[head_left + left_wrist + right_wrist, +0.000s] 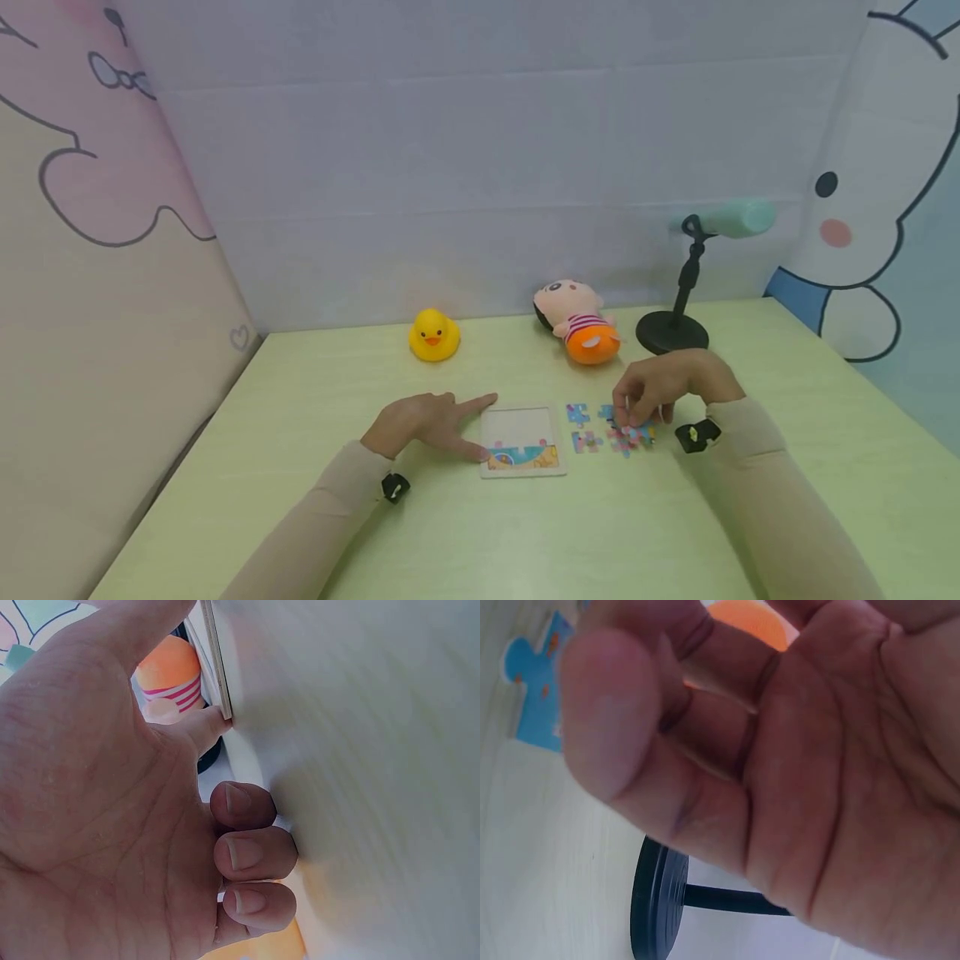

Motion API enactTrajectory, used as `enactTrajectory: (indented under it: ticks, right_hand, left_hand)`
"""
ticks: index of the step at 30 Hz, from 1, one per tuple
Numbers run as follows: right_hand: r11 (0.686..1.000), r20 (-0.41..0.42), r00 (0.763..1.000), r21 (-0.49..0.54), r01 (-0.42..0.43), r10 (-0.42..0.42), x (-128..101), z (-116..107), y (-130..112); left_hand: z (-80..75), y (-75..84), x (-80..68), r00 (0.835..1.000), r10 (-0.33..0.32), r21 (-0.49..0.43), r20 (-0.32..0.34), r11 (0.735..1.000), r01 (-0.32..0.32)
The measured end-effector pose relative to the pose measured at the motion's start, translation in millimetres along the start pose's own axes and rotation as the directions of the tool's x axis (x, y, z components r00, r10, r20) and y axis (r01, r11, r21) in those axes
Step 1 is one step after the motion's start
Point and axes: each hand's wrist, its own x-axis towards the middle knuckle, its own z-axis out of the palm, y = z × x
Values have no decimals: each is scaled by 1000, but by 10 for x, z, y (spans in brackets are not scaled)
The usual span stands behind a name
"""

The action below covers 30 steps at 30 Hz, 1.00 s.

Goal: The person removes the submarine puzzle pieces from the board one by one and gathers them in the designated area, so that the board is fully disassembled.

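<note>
My left hand (431, 423) lies at the left side of a small puzzle tray (522, 477). Its index finger stretches to the tray's upper left corner, and the thumb touches the lower left edge. In the left wrist view the other fingers (255, 853) bend toward the tabletop. Joined pieces with a blue and yellow picture (523, 457) fill the tray's lower part. My right hand (663, 387) reaches down over a cluster of jigsaw pieces (632, 437), fingers bent and fingertips among them; I cannot tell whether it pinches one. In the right wrist view a blue piece (538, 694) shows beside the fingers.
Loose jigsaw pieces (577, 414) lie between tray and right hand. Behind them on the table (480, 542) are a yellow rubber duck (433, 336), a doll in orange shorts (581, 323) and a black stand (672, 332) holding a mint-green cylinder (741, 218). A pale wall cloth rises behind.
</note>
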Motion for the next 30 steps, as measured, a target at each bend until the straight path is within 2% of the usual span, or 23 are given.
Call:
enactTrajectory:
  ticks: [9,19,30]
  right_hand:
    - [996,-3,997,56,-71,71,-4,-5,69]
    - [998,19,997,-13,-68,68,-48,-14,69]
    - [992,-1,992,1,-126,126,-74,-26,70]
  left_hand:
    - [-12,10,-2,1000,-1,0,1,1000,1]
    - [-12,10,-19,1000,7,2,0,1000,-7]
    - [-15,25,-36,1000,6,10,2,1000,-6]
